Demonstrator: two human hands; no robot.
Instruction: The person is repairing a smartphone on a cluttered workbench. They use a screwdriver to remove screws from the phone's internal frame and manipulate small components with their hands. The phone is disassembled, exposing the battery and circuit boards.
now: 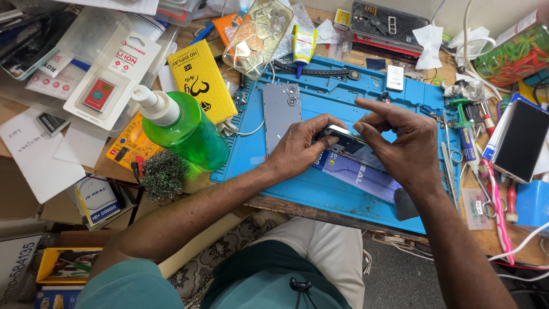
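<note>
Opened phone [347, 143] lies over the middle of the blue work mat [320, 189], right of the grey back cover [281, 109] lying flat on the mat. Left hand [300, 147] pinches its near-left edge; right hand [400, 143] grips the far-right edge, index finger extended. Judged light, rigid, thin and fragile (glass, exposed internals): hold by frame edges only.

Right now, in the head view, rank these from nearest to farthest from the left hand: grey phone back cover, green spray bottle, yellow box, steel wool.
1. Grey phone back cover, just above the left hand.
2. Green spray bottle, leftward.
3. Steel wool and yellow box, both farther left: too close to call.
</note>
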